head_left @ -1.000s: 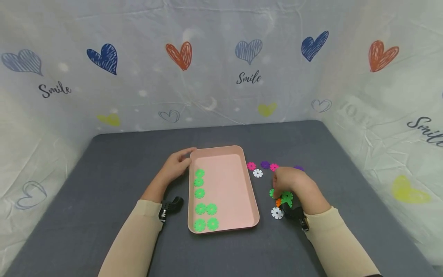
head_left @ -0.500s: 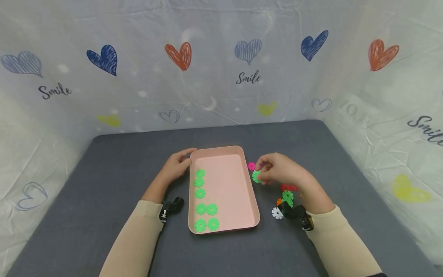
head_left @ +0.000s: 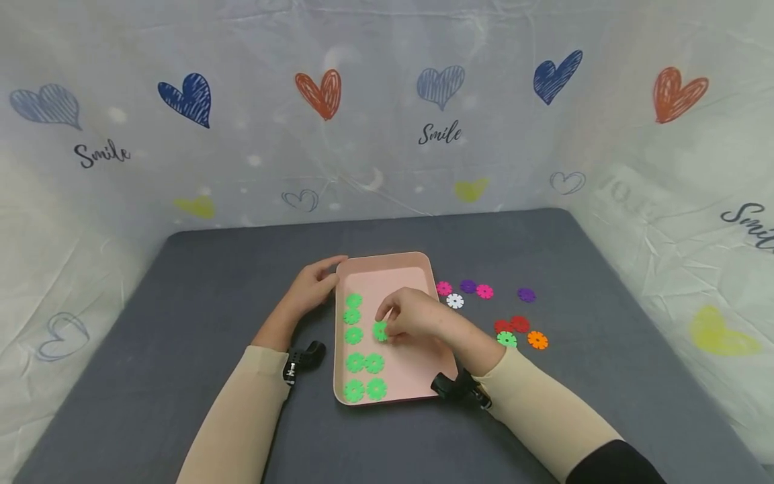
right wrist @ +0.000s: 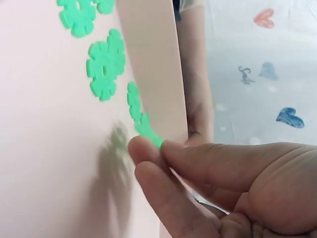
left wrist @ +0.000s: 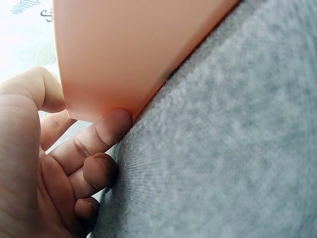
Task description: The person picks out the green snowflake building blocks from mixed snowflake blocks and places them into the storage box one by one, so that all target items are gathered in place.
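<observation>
A pink rectangular tray [head_left: 417, 259] lies on the table. My left hand [head_left: 311, 288] grips its far left corner, and in the left wrist view the fingertips [left wrist: 116, 126] touch the tray's outer wall. Over the tray's middle, my right hand [head_left: 414, 312] pinches a green flower-shaped plastic disc [head_left: 379, 331] between thumb and fingers. Several similar green discs [head_left: 355, 363] lie along the tray's left side, some singly and some in pairs. In the right wrist view, these green discs [right wrist: 101, 69] run along the wall, and the hand's shadow falls on the tray floor.
Right of the tray lie loose discs: pink [head_left: 485, 291], purple [head_left: 527, 295], white [head_left: 455, 300], red [head_left: 520, 324], orange [head_left: 537, 340] and green [head_left: 506, 339]. The right forearm hides part of the table there. A printed cloth [head_left: 375, 134] hangs behind the table.
My right hand has taken a green disc from the loose group and carried it left, over the tray. The left hand stays at the tray's corner.
</observation>
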`<action>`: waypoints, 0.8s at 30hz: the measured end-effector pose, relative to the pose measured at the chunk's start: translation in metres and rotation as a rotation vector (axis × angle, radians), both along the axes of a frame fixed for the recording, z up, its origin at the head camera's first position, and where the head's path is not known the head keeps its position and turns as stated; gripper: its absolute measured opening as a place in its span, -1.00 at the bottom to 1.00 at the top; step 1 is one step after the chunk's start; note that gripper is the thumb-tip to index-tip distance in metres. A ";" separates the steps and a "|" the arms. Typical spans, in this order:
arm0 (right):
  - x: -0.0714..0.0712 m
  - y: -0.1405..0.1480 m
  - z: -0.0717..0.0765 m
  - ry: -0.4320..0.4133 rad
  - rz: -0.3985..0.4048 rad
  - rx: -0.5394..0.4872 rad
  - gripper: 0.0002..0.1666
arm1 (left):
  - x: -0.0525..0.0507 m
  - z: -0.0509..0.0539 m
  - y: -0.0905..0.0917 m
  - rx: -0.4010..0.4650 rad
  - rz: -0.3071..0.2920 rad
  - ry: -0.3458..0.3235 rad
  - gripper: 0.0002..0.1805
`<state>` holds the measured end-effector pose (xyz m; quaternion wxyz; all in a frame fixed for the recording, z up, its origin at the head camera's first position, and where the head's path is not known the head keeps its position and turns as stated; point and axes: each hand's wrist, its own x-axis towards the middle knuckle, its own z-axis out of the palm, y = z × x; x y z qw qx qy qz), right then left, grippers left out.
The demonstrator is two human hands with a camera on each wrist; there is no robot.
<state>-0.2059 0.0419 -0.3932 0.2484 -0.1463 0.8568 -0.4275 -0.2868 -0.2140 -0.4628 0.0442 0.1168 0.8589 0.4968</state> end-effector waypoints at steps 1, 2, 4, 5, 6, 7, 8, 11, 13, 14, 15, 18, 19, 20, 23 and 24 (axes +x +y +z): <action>0.000 -0.001 0.000 -0.002 0.009 0.009 -0.75 | 0.000 0.000 0.000 0.003 -0.003 -0.001 -0.39; 0.000 -0.001 0.000 -0.001 0.024 0.023 -0.74 | 0.000 0.001 0.001 0.004 -0.004 -0.002 -0.39; 0.000 -0.001 0.001 0.012 0.071 0.055 -0.72 | 0.000 0.001 0.001 0.003 -0.009 -0.002 -0.38; 0.001 0.000 0.001 0.018 0.095 0.065 -0.71 | 0.000 0.001 0.001 0.003 -0.012 0.000 -0.39; 0.001 0.001 0.002 0.021 0.115 0.072 -0.71 | 0.000 0.001 0.001 0.001 -0.015 0.002 -0.39; 0.003 0.003 0.004 0.024 0.133 0.082 -0.70 | 0.001 0.002 0.001 0.001 -0.017 0.005 -0.39; 0.004 0.006 0.007 0.034 0.148 0.092 -0.70 | 0.001 0.001 0.001 0.000 -0.017 0.006 -0.39; 0.009 0.025 0.018 0.095 0.164 0.092 -0.67 | 0.001 0.001 0.001 -0.003 -0.015 0.009 -0.40; 0.012 0.046 0.026 0.179 0.146 0.110 -0.67 | 0.001 0.001 0.001 -0.006 -0.012 0.006 -0.40; 0.013 0.058 0.029 0.225 0.129 0.124 -0.67 | 0.001 0.001 0.001 -0.007 -0.011 0.005 -0.40; 0.015 0.071 0.032 0.258 0.106 0.139 -0.68 | 0.001 0.000 0.001 -0.008 -0.010 0.004 -0.39; 0.021 0.111 0.033 0.316 0.053 0.216 -0.75 | 0.001 0.001 0.001 -0.009 -0.006 0.002 -0.39; 0.023 0.122 0.032 0.318 0.047 0.249 -0.77 | 0.001 0.001 0.001 -0.012 -0.007 0.003 -0.39; 0.025 0.132 0.029 0.311 0.048 0.275 -0.78 | 0.001 0.001 0.001 -0.012 -0.006 0.002 -0.39; 0.030 0.153 0.017 0.312 0.088 0.352 -0.73 | 0.001 0.002 0.001 -0.017 -0.005 0.000 -0.39; 0.031 0.158 0.012 0.319 0.100 0.374 -0.71 | 0.001 0.002 0.001 -0.018 -0.005 0.000 -0.39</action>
